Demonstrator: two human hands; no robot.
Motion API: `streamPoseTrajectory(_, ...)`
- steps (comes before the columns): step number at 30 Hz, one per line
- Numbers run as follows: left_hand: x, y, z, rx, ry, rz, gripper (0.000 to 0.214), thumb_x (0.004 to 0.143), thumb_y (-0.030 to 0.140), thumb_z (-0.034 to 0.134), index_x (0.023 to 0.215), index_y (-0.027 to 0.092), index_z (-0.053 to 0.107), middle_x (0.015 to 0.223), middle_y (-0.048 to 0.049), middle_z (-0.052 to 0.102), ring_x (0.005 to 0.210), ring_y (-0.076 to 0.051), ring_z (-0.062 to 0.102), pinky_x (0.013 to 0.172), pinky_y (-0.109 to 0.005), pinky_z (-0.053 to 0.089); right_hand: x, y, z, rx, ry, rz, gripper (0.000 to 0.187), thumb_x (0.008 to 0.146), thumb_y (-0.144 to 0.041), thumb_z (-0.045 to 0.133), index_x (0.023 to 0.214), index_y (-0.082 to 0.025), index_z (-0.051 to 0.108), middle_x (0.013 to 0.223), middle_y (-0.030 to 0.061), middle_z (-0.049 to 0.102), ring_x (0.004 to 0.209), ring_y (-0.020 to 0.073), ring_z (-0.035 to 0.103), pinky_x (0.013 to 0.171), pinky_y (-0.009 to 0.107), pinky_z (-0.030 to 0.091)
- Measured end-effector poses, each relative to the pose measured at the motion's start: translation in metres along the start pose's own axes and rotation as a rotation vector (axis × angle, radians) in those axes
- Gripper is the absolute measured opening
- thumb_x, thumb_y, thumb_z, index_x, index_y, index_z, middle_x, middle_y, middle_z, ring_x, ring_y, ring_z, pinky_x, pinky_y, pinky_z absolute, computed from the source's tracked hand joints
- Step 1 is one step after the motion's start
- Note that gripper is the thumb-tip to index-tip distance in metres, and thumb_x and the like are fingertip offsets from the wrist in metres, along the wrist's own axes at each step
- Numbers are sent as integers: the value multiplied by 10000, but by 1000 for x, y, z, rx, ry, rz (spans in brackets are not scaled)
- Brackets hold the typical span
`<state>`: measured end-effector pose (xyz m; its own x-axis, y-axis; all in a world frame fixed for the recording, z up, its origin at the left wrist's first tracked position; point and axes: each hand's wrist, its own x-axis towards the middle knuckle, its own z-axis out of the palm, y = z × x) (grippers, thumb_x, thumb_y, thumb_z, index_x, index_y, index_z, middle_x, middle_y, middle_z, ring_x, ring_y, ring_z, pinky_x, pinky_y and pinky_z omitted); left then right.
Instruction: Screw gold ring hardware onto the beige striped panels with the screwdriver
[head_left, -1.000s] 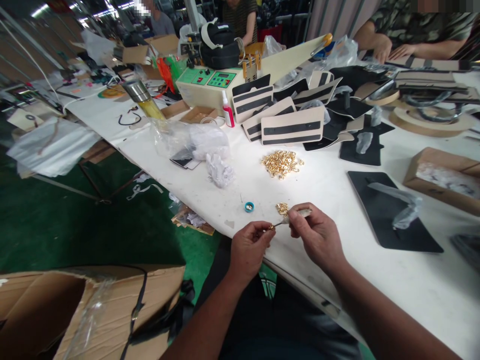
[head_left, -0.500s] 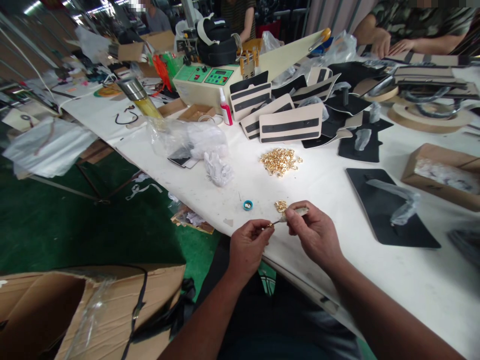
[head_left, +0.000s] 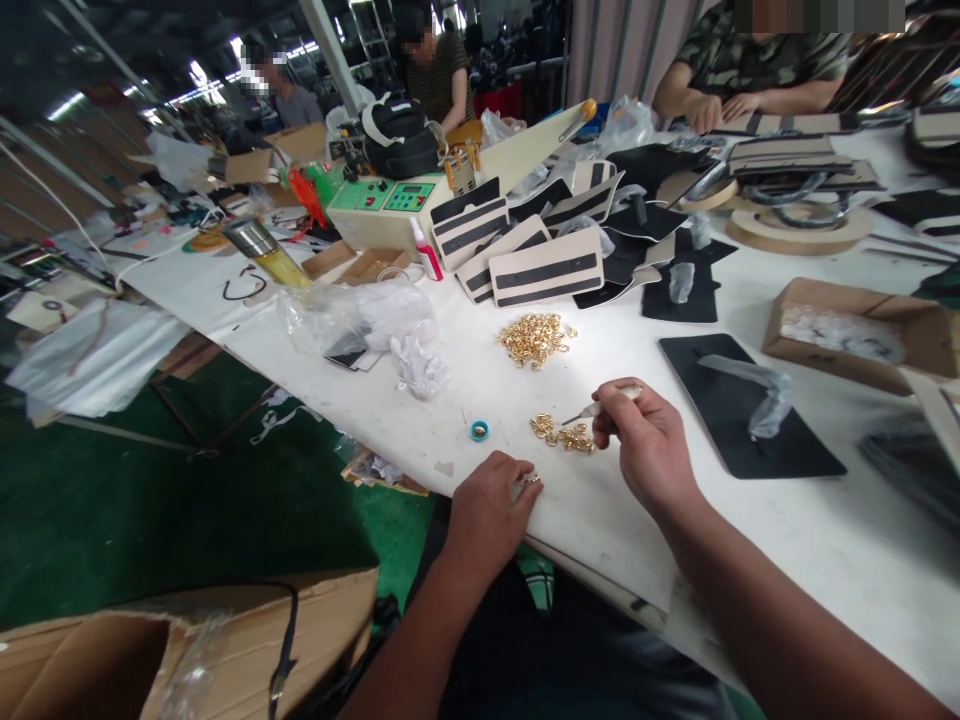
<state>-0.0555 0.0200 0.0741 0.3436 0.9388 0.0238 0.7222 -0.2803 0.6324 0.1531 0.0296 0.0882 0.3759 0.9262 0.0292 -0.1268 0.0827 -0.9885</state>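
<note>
My right hand [head_left: 643, 432] grips a small screwdriver [head_left: 598, 407] with a pale handle; its thin dark tip points left, just above a small group of gold metal fittings [head_left: 576, 437]. Close to the table's front edge, my left hand [head_left: 491, 510] pinches a small gold metal fitting [head_left: 532, 479] between thumb and fingers; its exact shape is mostly hidden. A bigger pile of gold fittings [head_left: 534, 340] lies farther back. Left of the small group stands a little blue cap [head_left: 479, 430] with tiny bits in it.
A black panel [head_left: 750, 400] with a plastic-wrapped strap lies at right, beside a cardboard box [head_left: 855, 370]. Beige and black panels [head_left: 547, 268] are stacked behind, near a machine with green control panels [head_left: 405, 197]. Crumpled plastic [head_left: 416, 365] lies left. A co-worker's hands [head_left: 720, 110] work across the table.
The screwdriver has come away from the piece in my left hand, my right hand moving right. My left hand is slightly lower. The view has shifted a little.
</note>
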Motion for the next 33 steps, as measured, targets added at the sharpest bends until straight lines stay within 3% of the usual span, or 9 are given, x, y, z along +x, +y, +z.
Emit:
streamPoseTrajectory(4, 18, 8, 2, 171, 17, 67, 255, 1021, 324, 591, 1219, 224, 718, 1126, -49, 703, 1021, -204, 683, 922, -330, 501, 3, -1, -1, 34, 4, 20, 312, 941, -481, 713, 860, -184, 669, 650, -8, 599, 538, 126, 527, 548, 282, 452)
streamPoseTrajectory(7, 34, 13, 10, 278, -34, 117, 301, 1018, 324, 585, 1296, 268, 687, 1182, -41, 692, 1097, -216, 672, 904, -313, 503, 3, -3, -1, 40, 0, 17, 321, 937, -494, 714, 867, -184, 668, 643, -12, 593, 542, 126, 526, 554, 279, 456)
streamPoseTrajectory(10, 48, 15, 17, 347, -60, 117, 334, 1006, 340, 599, 1329, 304, 673, 1170, -30, 690, 1047, -215, 679, 849, -304, 494, 3, -6, -2, 53, -4, 17, 336, 937, -508, 709, 855, -187, 656, 630, -16, 583, 539, 127, 524, 557, 279, 461)
streamPoseTrajectory(23, 67, 23, 13, 440, -98, 194, 211, 1041, 310, 537, 1129, 285, 728, 1082, -20, 665, 994, -194, 667, 808, -294, 453, 3, -17, -4, 17, -8, 17, 373, 929, -540, 697, 804, -193, 642, 581, -10, 581, 557, 135, 521, 592, 274, 459)
streamPoseTrajectory(29, 62, 31, 1, 499, -195, 180, 234, 1020, 272, 496, 1063, 308, 723, 1069, -14, 669, 951, -210, 682, 771, -324, 478, 0, -15, -4, -105, -34, 53, 565, 897, -716, 635, 666, -202, 584, 598, 27, 581, 615, 170, 545, 602, 291, 458)
streamPoseTrajectory(33, 69, 28, -1, 529, -249, 174, 238, 1003, 313, 485, 1104, 266, 695, 1153, -44, 674, 1045, -254, 689, 827, -368, 525, 2, -6, -5, -171, -66, 94, 632, 883, -793, 581, 665, -201, 582, 624, 24, 564, 661, 174, 549, 629, 283, 457)
